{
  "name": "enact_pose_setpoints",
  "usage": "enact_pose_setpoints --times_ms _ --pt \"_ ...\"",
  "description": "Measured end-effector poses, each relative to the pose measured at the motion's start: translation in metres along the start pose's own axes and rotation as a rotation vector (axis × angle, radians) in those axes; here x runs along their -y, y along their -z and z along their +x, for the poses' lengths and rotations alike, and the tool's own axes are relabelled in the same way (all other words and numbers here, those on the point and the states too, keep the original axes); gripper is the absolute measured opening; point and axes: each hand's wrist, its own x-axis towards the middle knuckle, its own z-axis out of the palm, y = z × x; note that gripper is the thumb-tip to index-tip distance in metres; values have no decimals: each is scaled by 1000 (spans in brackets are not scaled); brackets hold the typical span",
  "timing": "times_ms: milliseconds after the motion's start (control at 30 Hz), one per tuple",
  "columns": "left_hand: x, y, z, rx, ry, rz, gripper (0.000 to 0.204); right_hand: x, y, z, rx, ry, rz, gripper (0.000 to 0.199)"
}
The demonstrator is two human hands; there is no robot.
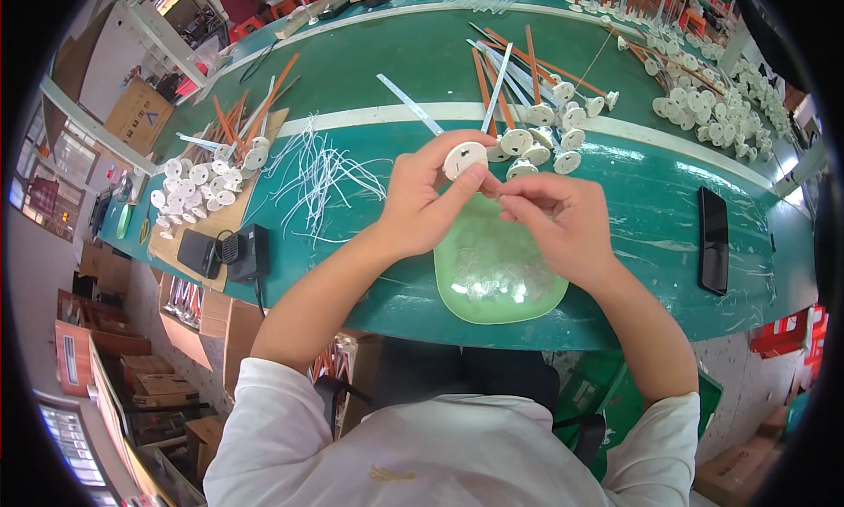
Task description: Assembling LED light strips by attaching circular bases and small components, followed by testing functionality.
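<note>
My left hand (425, 204) grips a white round plastic disc (462, 158) above the green table, thumb pressed on its lower edge. A thin pale stick (496, 90) rises from the disc toward the far side. My right hand (558, 219) is close beside it, fingertips pinched together right next to the disc; what it pinches is too small to tell. Both hands hover over a light green plastic tray (492, 287) holding small clear pieces, near the table's front edge.
Behind the hands lie orange and white sticks with white discs (536, 112). Loose white wires (325, 173) lie to the left, beside a board of white discs (198, 186). A black phone (713, 239) lies at right, a black charger (248, 252) at left. More discs (712, 112) are heaped far right.
</note>
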Motion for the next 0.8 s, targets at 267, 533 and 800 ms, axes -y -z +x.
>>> enact_pose_setpoints --times_ms 267,533,800 --pt "-3 1 -2 25 -15 34 41 -1 2 1 -34 -58 147 14" --pt "-2 3 0 -62 33 -51 40 5 -2 0 -119 -15 114 16" --pt "-3 2 0 -100 62 -131 41 4 -2 -1 -96 -58 25 13"
